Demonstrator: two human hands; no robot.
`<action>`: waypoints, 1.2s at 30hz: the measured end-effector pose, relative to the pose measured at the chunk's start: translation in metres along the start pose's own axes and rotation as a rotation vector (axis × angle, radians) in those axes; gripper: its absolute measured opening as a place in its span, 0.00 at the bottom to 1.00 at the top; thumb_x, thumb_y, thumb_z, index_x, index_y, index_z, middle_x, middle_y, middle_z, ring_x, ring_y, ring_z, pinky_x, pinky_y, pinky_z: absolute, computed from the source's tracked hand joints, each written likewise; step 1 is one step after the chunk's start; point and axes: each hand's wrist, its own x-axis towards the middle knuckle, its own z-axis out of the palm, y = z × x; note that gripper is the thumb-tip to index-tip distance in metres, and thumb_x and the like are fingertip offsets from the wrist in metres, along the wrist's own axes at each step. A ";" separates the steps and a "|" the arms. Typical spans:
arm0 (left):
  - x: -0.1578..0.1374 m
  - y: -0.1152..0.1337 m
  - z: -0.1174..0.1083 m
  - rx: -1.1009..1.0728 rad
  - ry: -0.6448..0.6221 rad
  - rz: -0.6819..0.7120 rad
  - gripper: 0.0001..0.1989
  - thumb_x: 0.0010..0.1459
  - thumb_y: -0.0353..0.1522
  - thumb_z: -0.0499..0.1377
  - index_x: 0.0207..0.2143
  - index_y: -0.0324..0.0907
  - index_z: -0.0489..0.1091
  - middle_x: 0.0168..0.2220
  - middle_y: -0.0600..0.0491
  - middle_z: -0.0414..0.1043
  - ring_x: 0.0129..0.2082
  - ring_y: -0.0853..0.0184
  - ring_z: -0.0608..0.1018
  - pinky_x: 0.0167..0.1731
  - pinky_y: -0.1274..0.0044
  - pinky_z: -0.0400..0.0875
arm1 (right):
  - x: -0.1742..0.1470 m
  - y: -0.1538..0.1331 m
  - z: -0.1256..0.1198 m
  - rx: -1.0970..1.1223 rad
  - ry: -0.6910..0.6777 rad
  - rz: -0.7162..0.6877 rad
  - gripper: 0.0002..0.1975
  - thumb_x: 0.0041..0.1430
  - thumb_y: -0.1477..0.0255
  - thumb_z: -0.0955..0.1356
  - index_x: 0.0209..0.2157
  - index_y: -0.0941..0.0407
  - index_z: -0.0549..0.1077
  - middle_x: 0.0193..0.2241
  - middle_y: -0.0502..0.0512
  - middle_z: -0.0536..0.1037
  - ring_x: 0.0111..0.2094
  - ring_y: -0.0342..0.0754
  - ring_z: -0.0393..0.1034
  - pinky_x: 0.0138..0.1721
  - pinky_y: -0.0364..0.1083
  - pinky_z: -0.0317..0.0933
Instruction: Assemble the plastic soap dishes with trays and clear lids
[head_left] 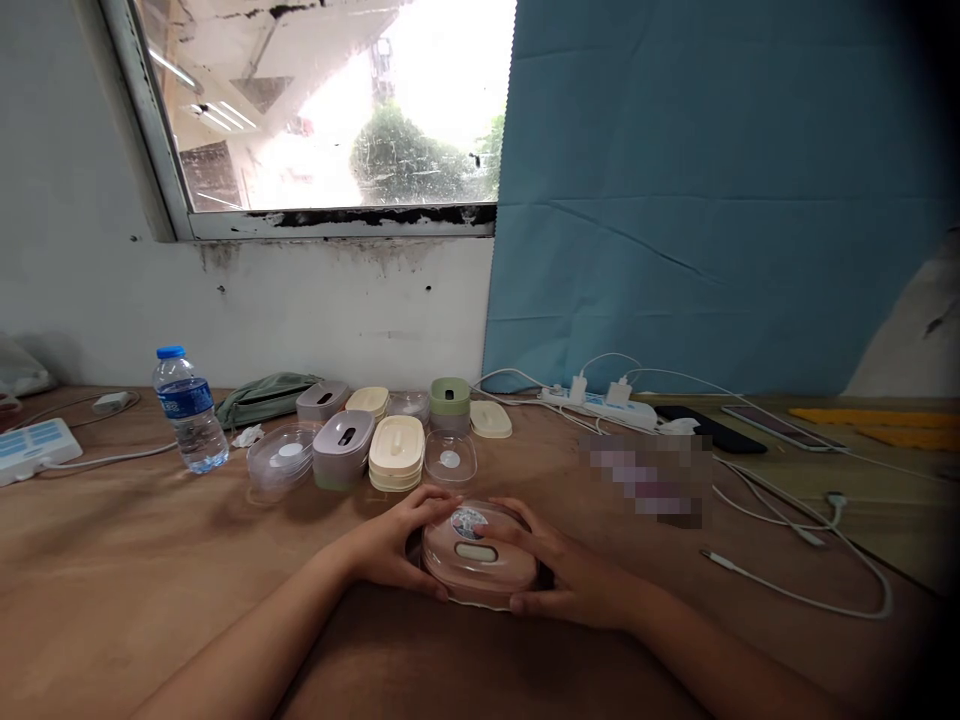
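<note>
A rounded pink plastic container (480,578) with a clear cover sits low in front of me on the brown tabletop. Its top carries a round patterned sticker and a pale oblong slot. My left hand (401,540) grips its left side, thumb at the near edge and fingers at the far edge. Around the right side curls my right hand (562,570), with one finger lying across the top near the sticker. Just beyond are a clear lid (463,467) with a white round label, a stack of cream lids (397,450) and a lilac-topped container (343,440).
Stacked clear lids (281,460) stand at the left, near a water bottle (191,415). A green-topped container (449,400) and a cream lid (491,420) are at the back. Rightward lie a power strip (637,412), a black phone (720,432) and a white cable (795,605).
</note>
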 end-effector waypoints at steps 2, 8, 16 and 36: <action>0.000 0.000 0.000 -0.010 0.006 0.001 0.47 0.36 0.40 0.67 0.58 0.48 0.48 0.55 0.48 0.48 0.57 0.57 0.55 0.56 0.69 0.51 | 0.001 0.000 0.001 0.017 0.002 -0.002 0.33 0.50 0.57 0.66 0.56 0.45 0.53 0.57 0.53 0.44 0.58 0.55 0.42 0.56 0.53 0.45; 0.000 -0.001 0.001 -0.030 0.007 -0.004 0.48 0.35 0.40 0.67 0.58 0.48 0.48 0.56 0.48 0.48 0.57 0.56 0.55 0.56 0.67 0.50 | 0.001 0.003 0.000 0.065 -0.026 -0.013 0.30 0.49 0.57 0.66 0.54 0.46 0.58 0.57 0.53 0.42 0.59 0.57 0.38 0.57 0.55 0.41; 0.000 0.000 -0.002 -0.001 0.004 -0.005 0.48 0.35 0.39 0.67 0.58 0.48 0.47 0.57 0.48 0.48 0.57 0.55 0.55 0.56 0.68 0.51 | 0.000 -0.002 0.005 -0.007 0.034 -0.090 0.28 0.51 0.59 0.65 0.54 0.47 0.59 0.59 0.53 0.40 0.60 0.56 0.38 0.57 0.54 0.42; -0.003 -0.002 0.000 -0.011 -0.031 -0.053 0.51 0.36 0.39 0.67 0.60 0.47 0.41 0.59 0.47 0.45 0.58 0.55 0.53 0.57 0.66 0.48 | -0.001 -0.016 -0.003 0.009 0.029 -0.043 0.24 0.45 0.61 0.69 0.46 0.50 0.66 0.55 0.54 0.48 0.57 0.56 0.45 0.54 0.52 0.49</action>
